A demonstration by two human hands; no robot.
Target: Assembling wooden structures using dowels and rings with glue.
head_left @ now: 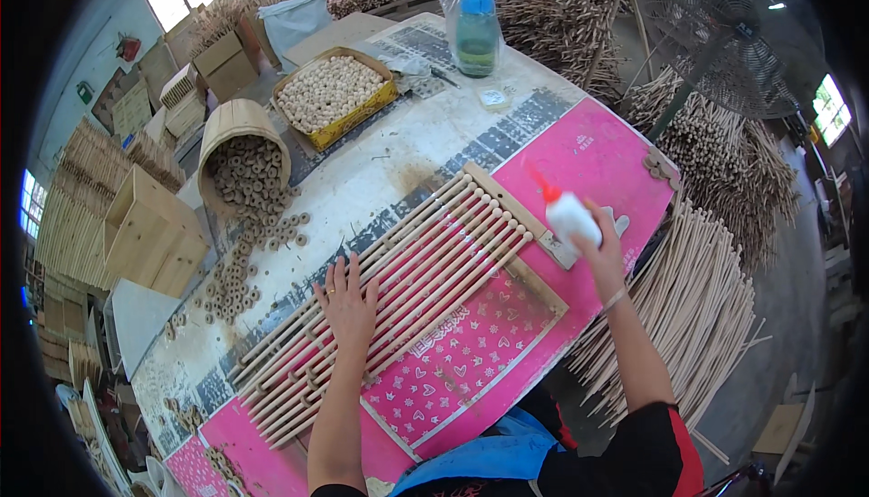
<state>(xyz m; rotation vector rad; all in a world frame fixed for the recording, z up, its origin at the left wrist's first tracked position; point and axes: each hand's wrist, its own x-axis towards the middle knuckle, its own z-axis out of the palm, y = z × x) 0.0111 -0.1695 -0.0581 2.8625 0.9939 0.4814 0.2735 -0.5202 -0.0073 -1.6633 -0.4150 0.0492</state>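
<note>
- Round pale tips (516, 224) already capped those slender wooden rods (424, 281)!
- Brown rings sat on some; many loose rings (237, 287), seemingly unused, lay toward the table's (362, 185) left edge.
- The rods lay under your spread left hand (348, 307), near the front edge.
- Your right hand (601, 248) clamped a white, red-nozzled plastic bottle (570, 218) beyond their tips.

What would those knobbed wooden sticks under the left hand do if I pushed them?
The knobbed wooden sticks would probably roll sideways, because their shafts look round. They'd likely stay stiff instead of flopping, since they lie out as straight rods. The left hand resting on them might keep some from moving.
</note>
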